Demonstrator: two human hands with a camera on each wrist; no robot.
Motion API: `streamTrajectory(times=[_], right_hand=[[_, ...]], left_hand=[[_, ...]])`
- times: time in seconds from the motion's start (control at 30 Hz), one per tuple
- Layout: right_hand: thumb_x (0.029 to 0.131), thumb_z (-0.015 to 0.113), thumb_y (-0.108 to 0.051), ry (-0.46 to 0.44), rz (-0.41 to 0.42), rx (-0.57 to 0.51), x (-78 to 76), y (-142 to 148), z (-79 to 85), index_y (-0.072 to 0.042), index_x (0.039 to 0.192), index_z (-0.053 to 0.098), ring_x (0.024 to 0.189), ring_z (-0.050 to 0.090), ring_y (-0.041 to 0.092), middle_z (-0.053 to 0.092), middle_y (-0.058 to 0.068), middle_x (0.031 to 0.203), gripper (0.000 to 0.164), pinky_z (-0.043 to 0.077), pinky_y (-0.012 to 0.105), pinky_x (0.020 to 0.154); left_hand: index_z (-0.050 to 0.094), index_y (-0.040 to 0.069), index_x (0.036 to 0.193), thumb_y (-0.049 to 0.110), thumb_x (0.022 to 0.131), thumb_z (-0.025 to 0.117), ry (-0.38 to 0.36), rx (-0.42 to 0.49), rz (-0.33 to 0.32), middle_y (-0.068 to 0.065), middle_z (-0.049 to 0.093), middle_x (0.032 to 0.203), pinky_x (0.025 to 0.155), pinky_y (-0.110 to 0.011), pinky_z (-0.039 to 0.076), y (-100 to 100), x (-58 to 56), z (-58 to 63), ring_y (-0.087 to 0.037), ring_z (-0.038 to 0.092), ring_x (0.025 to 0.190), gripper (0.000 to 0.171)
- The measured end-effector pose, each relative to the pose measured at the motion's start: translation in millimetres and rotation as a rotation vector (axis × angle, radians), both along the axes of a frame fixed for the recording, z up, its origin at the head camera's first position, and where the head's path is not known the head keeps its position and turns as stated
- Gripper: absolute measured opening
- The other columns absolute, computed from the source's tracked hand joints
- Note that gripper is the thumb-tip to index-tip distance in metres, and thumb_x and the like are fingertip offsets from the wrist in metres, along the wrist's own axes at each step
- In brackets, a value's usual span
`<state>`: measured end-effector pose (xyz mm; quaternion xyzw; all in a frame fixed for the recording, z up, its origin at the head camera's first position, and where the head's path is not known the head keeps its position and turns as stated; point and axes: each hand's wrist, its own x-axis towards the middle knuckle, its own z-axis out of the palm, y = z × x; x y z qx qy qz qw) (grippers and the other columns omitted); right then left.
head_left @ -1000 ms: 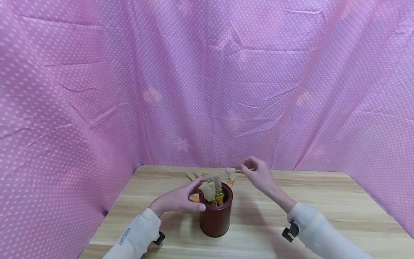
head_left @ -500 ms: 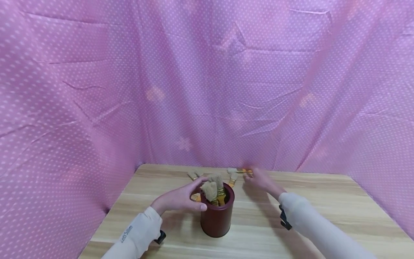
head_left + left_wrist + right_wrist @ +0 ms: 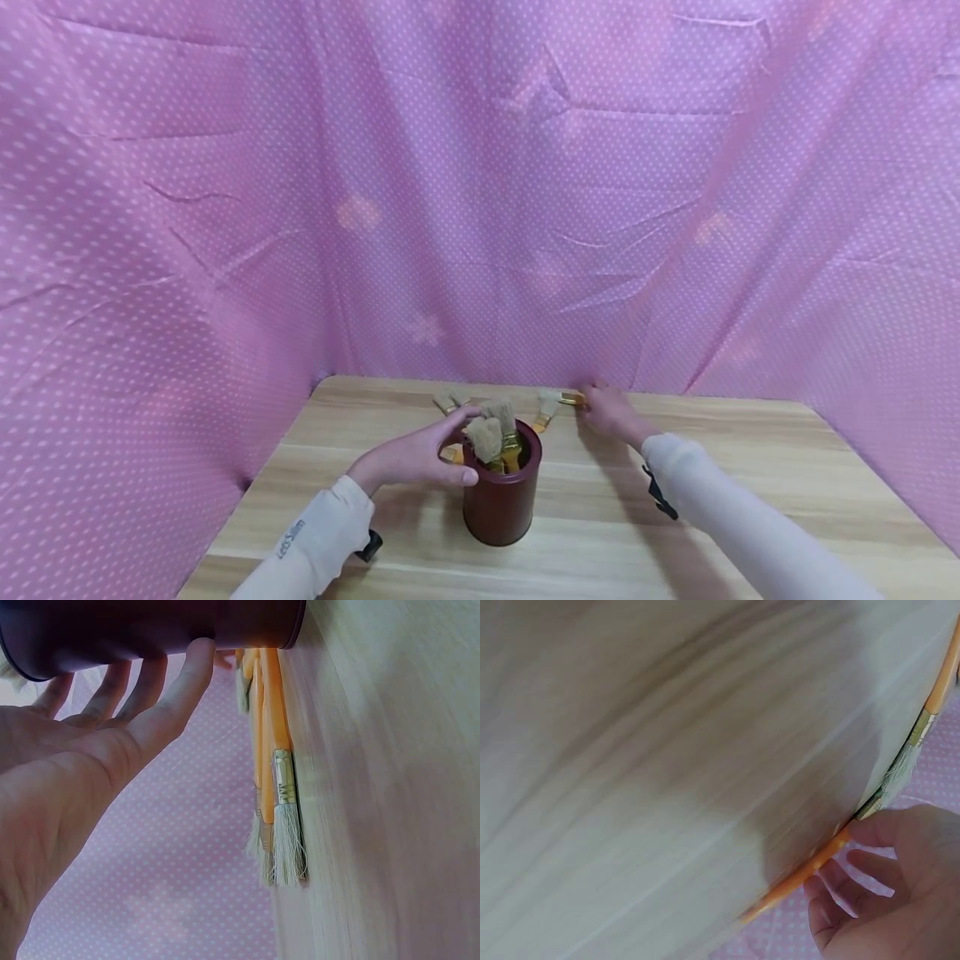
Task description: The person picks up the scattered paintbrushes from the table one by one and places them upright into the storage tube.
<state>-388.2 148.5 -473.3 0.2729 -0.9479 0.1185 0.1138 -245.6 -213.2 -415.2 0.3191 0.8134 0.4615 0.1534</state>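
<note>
A person's two bare hands work at a pale wood-grain table (image 3: 600, 567), seen from above. A dark red can (image 3: 498, 510) stands upright near the middle, with several paintbrushes (image 3: 484, 439) in it, their tan bristles upward and poking above the rim. The left hand (image 3: 420, 454) holds the can from its left side, thumb toward the viewer and fingers curved round the far side; the left wrist view shows fingertips against its wall. The right hand (image 3: 609, 412), at the far edge of the table, grips a loose brush (image 3: 572, 399) by its orange handle, thumb and fingers closed on it. That brush lies crosswise, its bristles pointing left. Beside its bristles lies another brush (image 3: 546, 410), right of and behind the can. More loose brushes (image 3: 450, 402) lie behind the can to its left, partly hidden by the left hand. Both arms wear pale sleeves (image 3: 300, 554). Behind the table hangs a pink curtain (image 3: 480, 208) with white dots.
</note>
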Motion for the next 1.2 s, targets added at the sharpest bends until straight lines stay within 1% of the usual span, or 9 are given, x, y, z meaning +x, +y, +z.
streamTrajectory(times=[0.13, 0.2, 0.3, 0.53, 0.63, 0.77, 0.83, 1.03, 1.2], right_hand=[[0.084, 0.071, -0.004, -0.003, -0.016, -0.030, 3.5, 11.2, 0.0, -0.002, 0.084, 0.067, 0.075, 0.060, 0.033, 0.060, 0.012, 0.080, 0.004, 0.053, 0.050, 0.071], [0.085, 0.069, -0.002, -0.037, -0.026, -0.051, 6.8, 16.5, -0.4, -0.004, 0.077, 0.066, 0.071, 0.057, 0.028, 0.058, 0.008, 0.076, 0.009, 0.052, 0.047, 0.068], [0.085, 0.069, -0.001, -0.087, -0.031, -0.084, 12.0, 24.2, 0.7, -0.003, 0.078, 0.068, 0.071, 0.056, 0.023, 0.059, 0.005, 0.077, 0.007, 0.053, 0.044, 0.067], [0.084, 0.068, -0.001, -0.167, -0.004, -0.159, 18.3, 37.9, 6.9, -0.002, 0.080, 0.069, 0.067, 0.056, 0.020, 0.062, 0.002, 0.075, 0.004, 0.053, 0.042, 0.065], [0.083, 0.070, 0.001, -0.173, 0.015, -0.214, 19.4, 40.7, 10.0, 0.002, 0.084, 0.070, 0.070, 0.060, 0.022, 0.066, 0.006, 0.078, 0.001, 0.055, 0.043, 0.069], [0.083, 0.070, 0.004, -0.165, 0.073, -0.303, 22.9, 41.8, 15.7, 0.008, 0.087, 0.068, 0.076, 0.064, 0.028, 0.068, 0.013, 0.082, 0.006, 0.056, 0.045, 0.072], [0.084, 0.069, 0.005, -0.170, 0.097, -0.342, 25.3, 41.5, 18.7, 0.009, 0.088, 0.068, 0.076, 0.064, 0.027, 0.068, 0.012, 0.082, 0.006, 0.056, 0.044, 0.071], [0.089, 0.071, 0.002, -0.254, 0.123, -0.462, 31.8, 37.1, 26.7, 0.003, 0.089, 0.067, 0.071, 0.059, 0.014, 0.065, 0.002, 0.077, 0.004, 0.050, 0.028, 0.064], [0.091, 0.076, -0.008, -0.305, 0.144, -0.541, 47.4, 26.2, 41.3, -0.001, 0.093, 0.069, 0.076, 0.063, 0.016, 0.068, 0.002, 0.081, 0.009, 0.052, 0.026, 0.066]], left_hand=[[0.021, 0.032, 0.160, 0.049, 0.088, 0.077, 0.007, -0.003, 0.003, -0.007, 0.032, 0.160, 0.114, -0.054, 0.032, 0.0, 0.5, 0.5, -0.028, 0.038, 0.142, 0.093], [0.021, 0.033, 0.160, 0.048, 0.089, 0.077, -0.002, -0.004, 0.006, -0.007, 0.031, 0.161, 0.114, -0.054, 0.032, -0.2, 1.6, 0.3, -0.029, 0.037, 0.143, 0.092], [0.022, 0.035, 0.159, 0.049, 0.089, 0.077, -0.012, -0.014, 0.020, -0.006, 0.030, 0.161, 0.113, -0.053, 0.033, -0.3, 3.0, 0.5, -0.031, 0.035, 0.143, 0.090], [0.023, 0.038, 0.159, 0.048, 0.088, 0.077, -0.016, -0.018, 0.033, -0.005, 0.031, 0.161, 0.112, -0.054, 0.034, 0.1, 4.6, 1.0, -0.032, 0.035, 0.144, 0.090], [0.022, 0.037, 0.159, 0.049, 0.088, 0.077, -0.008, -0.026, 0.033, -0.006, 0.031, 0.161, 0.111, -0.053, 0.035, 0.3, 4.4, 1.6, -0.033, 0.035, 0.144, 0.090], [0.022, 0.036, 0.159, 0.050, 0.088, 0.076, -0.005, -0.024, 0.027, -0.007, 0.030, 0.161, 0.111, -0.053, 0.035, 0.8, 4.0, 1.9, -0.033, 0.035, 0.144, 0.091], [0.021, 0.035, 0.160, 0.050, 0.088, 0.076, -0.008, -0.012, 0.018, -0.007, 0.031, 0.161, 0.112, -0.054, 0.034, 1.3, 3.4, 1.7, -0.032, 0.035, 0.144, 0.091], [0.021, 0.036, 0.159, 0.049, 0.088, 0.077, 0.006, -0.001, 0.004, -0.004, 0.031, 0.161, 0.114, -0.053, 0.032, 1.9, 1.5, 0.7, -0.028, 0.035, 0.144, 0.092], [0.021, 0.036, 0.160, 0.049, 0.088, 0.077, 0.007, -0.006, 0.006, -0.003, 0.030, 0.161, 0.114, -0.050, 0.031, 0.3, 0.9, -0.2, -0.027, 0.035, 0.144, 0.091]])
